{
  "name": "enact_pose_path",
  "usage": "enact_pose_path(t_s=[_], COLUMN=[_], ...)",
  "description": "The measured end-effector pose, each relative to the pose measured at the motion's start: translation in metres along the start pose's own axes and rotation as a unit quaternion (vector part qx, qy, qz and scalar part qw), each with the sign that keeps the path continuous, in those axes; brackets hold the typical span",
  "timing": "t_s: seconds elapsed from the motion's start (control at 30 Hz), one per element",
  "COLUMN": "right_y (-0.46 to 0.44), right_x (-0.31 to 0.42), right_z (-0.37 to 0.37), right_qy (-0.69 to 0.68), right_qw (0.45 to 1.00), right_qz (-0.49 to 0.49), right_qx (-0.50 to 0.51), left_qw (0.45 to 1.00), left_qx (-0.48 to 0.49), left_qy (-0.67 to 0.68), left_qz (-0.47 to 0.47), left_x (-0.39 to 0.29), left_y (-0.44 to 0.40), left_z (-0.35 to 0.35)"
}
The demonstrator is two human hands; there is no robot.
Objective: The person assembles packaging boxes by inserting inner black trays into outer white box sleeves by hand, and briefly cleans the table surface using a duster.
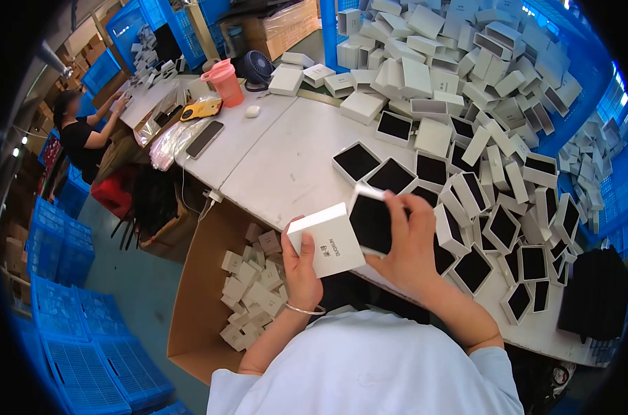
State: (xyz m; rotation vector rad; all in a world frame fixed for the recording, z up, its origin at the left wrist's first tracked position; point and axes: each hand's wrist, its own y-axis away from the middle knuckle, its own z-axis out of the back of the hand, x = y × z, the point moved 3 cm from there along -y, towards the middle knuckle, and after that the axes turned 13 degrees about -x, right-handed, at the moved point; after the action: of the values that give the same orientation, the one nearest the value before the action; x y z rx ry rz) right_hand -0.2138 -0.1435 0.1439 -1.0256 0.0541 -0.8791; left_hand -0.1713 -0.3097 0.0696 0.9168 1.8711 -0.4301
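Observation:
My left hand [301, 270] grips a white box sleeve [328, 238] with dark printing on its face, thumb on top. Close beside it, my right hand [414, 242] pinches a white box tray [370, 221] with a black inner lining by its right edge. The tray's left edge is right by the sleeve; whether they touch I cannot tell. To the right, many similar black-lined trays [471, 270] lie loosely over the table. Behind them a heap of white sleeves [424, 76] spills from a blue crate [570, 138].
Below my left arm, a cardboard box [196, 325] holds many white boxes [255, 290]. On the white table [272, 149] are a phone [204, 140], a pink cup [224, 81] and a small fan [256, 67]. A black stack [594, 294] sits at right. Another person [85, 135] works far left.

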Motion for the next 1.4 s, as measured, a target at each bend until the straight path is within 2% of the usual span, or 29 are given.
enact_pose_path(t_s=[0.07, 0.1, 0.17, 0.2, 0.27, 0.3, 0.33, 0.37, 0.4, 0.47, 0.5, 0.53, 0.6, 0.63, 0.7, 0.87, 0.93, 1.07, 1.17, 1.3, 1.37, 1.4], right_y=[0.001, 0.0, 0.0, -0.003, -0.008, -0.012, -0.001, 0.01, 0.019, 0.016, 0.011, 0.005, -0.008, -0.013, -0.019, -0.012, -0.009, -0.007, -0.009, -0.011, -0.006, -0.006], right_x=[0.005, 0.004, 0.002, 0.0, -0.003, -0.002, -0.001, 0.003, 0.008, 0.011, 0.011, 0.01, 0.01, 0.01, 0.01, 0.019, 0.021, 0.023, 0.025, 0.028, 0.033, 0.033], right_z=[0.011, 0.015, 0.022, 0.025, 0.028, 0.031, 0.025, 0.018, 0.011, 0.006, 0.004, 0.004, 0.006, 0.006, 0.001, -0.007, -0.007, -0.008, -0.006, -0.004, -0.002, 0.0], right_qy=[0.003, 0.003, -0.063, -0.063, -0.113, -0.153, -0.174, -0.191, -0.208, -0.193, -0.201, -0.207, -0.185, -0.166, -0.132, -0.124, -0.067, -0.065, -0.059, -0.045, -0.041, -0.041], right_qw=[0.992, 0.992, 0.989, 0.989, 0.975, 0.949, 0.93, 0.922, 0.914, 0.919, 0.927, 0.929, 0.945, 0.955, 0.975, 0.982, 0.992, 0.995, 0.996, 0.997, 0.994, 0.994], right_qz=[0.077, 0.076, 0.08, 0.08, 0.082, 0.098, 0.105, 0.113, 0.119, 0.108, 0.037, -0.036, -0.06, -0.064, -0.034, -0.04, -0.033, -0.024, -0.035, -0.039, 0.043, 0.043], right_qx=[0.096, 0.096, 0.106, 0.105, 0.172, 0.256, 0.306, 0.317, 0.328, 0.325, 0.315, 0.304, 0.262, 0.238, 0.177, 0.134, 0.098, 0.065, 0.058, 0.047, 0.087, 0.087], left_qw=[0.998, 0.998, 0.985, 0.985, 0.985, 0.986, 0.973, 0.955, 0.955, 0.959, 0.97, 0.971, 0.977, 0.975, 0.981, 0.985, 0.996, 0.996, 0.995, 0.999, 1.0, 0.999], left_qx=[0.054, 0.054, 0.137, 0.137, 0.133, 0.133, 0.196, 0.259, 0.26, 0.23, 0.187, 0.185, 0.149, 0.152, 0.125, 0.065, 0.033, 0.021, 0.023, -0.007, -0.012, 0.037], left_qy=[-0.006, -0.007, -0.084, -0.083, -0.072, -0.07, -0.106, -0.143, -0.143, -0.161, -0.141, -0.138, -0.083, -0.098, -0.065, 0.016, -0.003, 0.024, 0.048, 0.036, 0.02, -0.001], left_qz=[0.033, 0.033, 0.065, 0.065, 0.08, 0.078, 0.056, 0.033, 0.031, 0.032, 0.066, 0.067, 0.131, 0.128, 0.132, 0.156, 0.087, 0.081, 0.081, 0.029, 0.006, 0.001], left_x=[-0.01, -0.011, -0.006, -0.006, -0.006, -0.011, -0.02, -0.026, -0.029, -0.03, -0.032, -0.033, -0.034, -0.033, -0.025, -0.018, -0.022, -0.025, -0.026, -0.029, -0.032, -0.034], left_y=[-0.008, -0.014, -0.02, -0.02, -0.019, -0.023, -0.027, -0.031, -0.035, -0.039, -0.04, -0.045, -0.051, -0.05, -0.049, -0.043, -0.041, -0.039, -0.036, -0.029, -0.028, -0.03], left_z=[0.002, 0.008, 0.015, 0.015, 0.014, 0.017, 0.019, 0.019, 0.018, 0.018, 0.016, 0.016, 0.023, 0.024, 0.026, 0.026, 0.029, 0.026, 0.026, 0.025, 0.029, 0.033])
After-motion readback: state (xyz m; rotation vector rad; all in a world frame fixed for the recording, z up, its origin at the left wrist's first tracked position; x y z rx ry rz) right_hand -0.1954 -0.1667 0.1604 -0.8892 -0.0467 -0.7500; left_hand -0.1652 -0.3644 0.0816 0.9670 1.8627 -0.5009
